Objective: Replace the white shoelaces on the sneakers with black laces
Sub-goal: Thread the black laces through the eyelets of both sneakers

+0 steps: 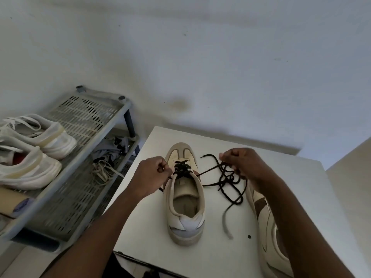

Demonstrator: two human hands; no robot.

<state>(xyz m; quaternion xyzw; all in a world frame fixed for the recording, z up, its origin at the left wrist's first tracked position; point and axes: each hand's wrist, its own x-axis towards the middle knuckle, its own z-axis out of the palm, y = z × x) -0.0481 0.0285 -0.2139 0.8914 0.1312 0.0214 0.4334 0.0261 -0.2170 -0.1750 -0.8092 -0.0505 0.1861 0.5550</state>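
sneaker (pixel 185 197) – cream, upright, toe away | black lace (pixel 181 169) – lower eyelets threaded

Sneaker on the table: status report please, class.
Left grip pinches black lace at the eyelets; right grip holds the opposite strand. Sneaker part-laced. Loose tangle alongside, nothing blocking.

A home, likely an entryway corner: a grey plastic shoe rack (pixel 96 125) holds white sneakers (pixel 38 135) (with loose laces (pixel 104 173) on its lower shelf), against a scuffed white wall (pixel 200 67), beside a small white bench (pixel 291 197).
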